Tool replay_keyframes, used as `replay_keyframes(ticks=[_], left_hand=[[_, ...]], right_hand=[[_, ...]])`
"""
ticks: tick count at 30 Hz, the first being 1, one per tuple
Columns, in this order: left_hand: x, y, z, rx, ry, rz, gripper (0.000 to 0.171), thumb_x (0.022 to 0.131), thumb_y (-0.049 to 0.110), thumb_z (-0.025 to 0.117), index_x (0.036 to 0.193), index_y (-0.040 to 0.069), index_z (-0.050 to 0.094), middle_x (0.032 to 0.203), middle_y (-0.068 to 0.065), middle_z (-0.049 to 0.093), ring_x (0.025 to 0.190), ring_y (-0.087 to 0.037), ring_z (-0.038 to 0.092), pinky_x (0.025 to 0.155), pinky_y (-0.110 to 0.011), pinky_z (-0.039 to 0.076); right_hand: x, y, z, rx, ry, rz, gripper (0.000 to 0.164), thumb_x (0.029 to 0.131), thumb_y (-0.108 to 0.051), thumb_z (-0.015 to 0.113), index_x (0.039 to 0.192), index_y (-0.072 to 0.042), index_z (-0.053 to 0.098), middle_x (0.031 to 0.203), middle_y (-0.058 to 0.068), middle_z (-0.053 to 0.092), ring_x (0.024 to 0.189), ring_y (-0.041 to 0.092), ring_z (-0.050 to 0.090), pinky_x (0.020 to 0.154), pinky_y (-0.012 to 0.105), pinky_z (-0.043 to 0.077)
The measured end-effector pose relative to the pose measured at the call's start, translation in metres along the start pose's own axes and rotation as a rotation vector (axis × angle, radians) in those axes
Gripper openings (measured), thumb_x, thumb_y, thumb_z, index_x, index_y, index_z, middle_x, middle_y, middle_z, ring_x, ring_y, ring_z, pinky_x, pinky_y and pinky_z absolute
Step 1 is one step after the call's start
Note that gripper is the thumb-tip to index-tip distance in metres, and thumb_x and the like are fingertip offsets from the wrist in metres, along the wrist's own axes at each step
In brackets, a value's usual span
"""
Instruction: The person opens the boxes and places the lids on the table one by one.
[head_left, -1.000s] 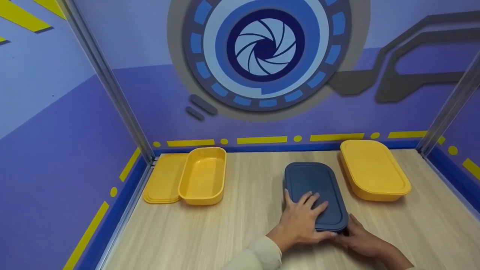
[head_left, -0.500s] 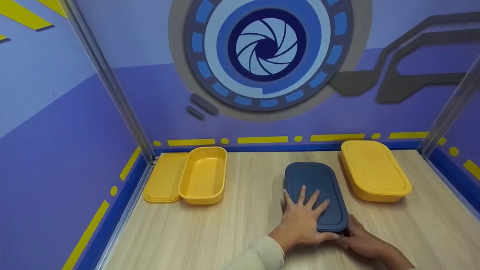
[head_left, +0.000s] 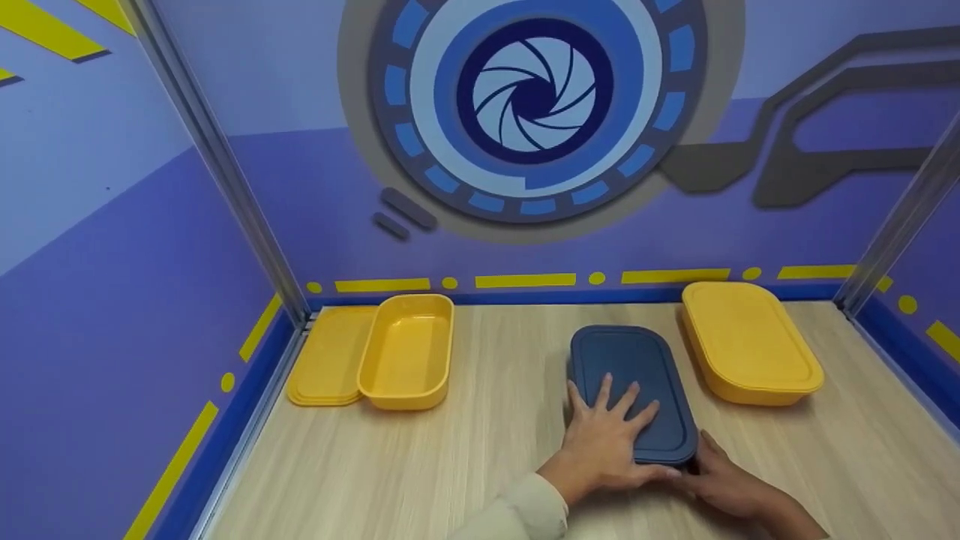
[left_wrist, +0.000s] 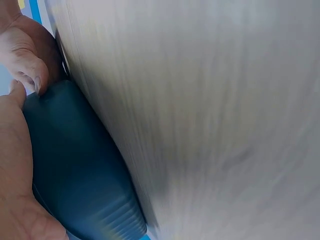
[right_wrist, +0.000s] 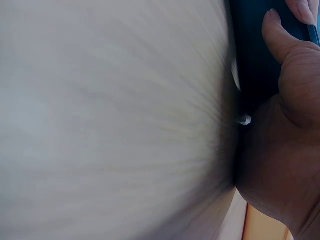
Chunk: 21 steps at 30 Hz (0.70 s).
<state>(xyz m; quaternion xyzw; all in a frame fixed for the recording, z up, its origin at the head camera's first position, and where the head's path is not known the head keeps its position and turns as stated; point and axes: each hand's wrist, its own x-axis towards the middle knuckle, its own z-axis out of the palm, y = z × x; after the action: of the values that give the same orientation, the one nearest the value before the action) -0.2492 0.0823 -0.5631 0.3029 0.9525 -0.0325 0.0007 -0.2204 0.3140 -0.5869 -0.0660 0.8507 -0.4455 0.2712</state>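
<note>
A dark blue lidded food container [head_left: 637,360] lies on the wooden table right of centre, its lid on top. My left hand [head_left: 604,446] rests on the lid with fingers spread and straight, its thumb along the near edge. At the near right corner my right hand [head_left: 724,476] holds the container, thumb on the near side and fingers along the right side, partly hidden. In the left wrist view the container's side wall [left_wrist: 75,160] shows, with both hands at its near end. The right wrist view has the right thumb against the dark wall [right_wrist: 252,50].
A yellow lidded container [head_left: 750,337] stands just right of the blue one. At the left, an open yellow container [head_left: 409,352] overlaps a yellow lid [head_left: 330,360]. Painted panels with metal posts [head_left: 247,202] enclose the table [head_left: 502,390] at back and sides.
My left hand's fingers have straightened and spread further over the lid, then stayed put. The right hand and the blue container keep their places.
</note>
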Motion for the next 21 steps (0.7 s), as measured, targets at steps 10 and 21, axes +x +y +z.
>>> replay_keyframes(ticks=[10,21], left_hand=[[-0.0010,-0.0011,0.0007,0.004,0.029,0.007,0.094,0.085,0.102,0.015,0.167,0.055,0.015,0.179,0.012,0.023,0.168,-0.034,0.021,0.118,-0.082,0.028],[-0.0009,-0.0009,0.0007,0.007,0.029,0.012,0.094,0.085,0.101,0.014,0.167,0.055,0.017,0.179,0.012,0.025,0.168,-0.034,0.022,0.118,-0.082,0.028]], right_hand=[[-0.0001,0.0001,0.0029,0.050,0.001,0.014,0.111,0.104,-0.046,0.067,0.171,-0.017,-0.017,0.177,0.023,-0.018,0.159,0.052,-0.013,0.117,0.085,-0.011],[-0.0021,-0.0027,0.0038,0.023,0.014,0.013,0.111,0.103,-0.048,0.068,0.172,-0.020,-0.015,0.177,0.022,-0.015,0.160,0.051,-0.006,0.119,0.084,-0.008]])
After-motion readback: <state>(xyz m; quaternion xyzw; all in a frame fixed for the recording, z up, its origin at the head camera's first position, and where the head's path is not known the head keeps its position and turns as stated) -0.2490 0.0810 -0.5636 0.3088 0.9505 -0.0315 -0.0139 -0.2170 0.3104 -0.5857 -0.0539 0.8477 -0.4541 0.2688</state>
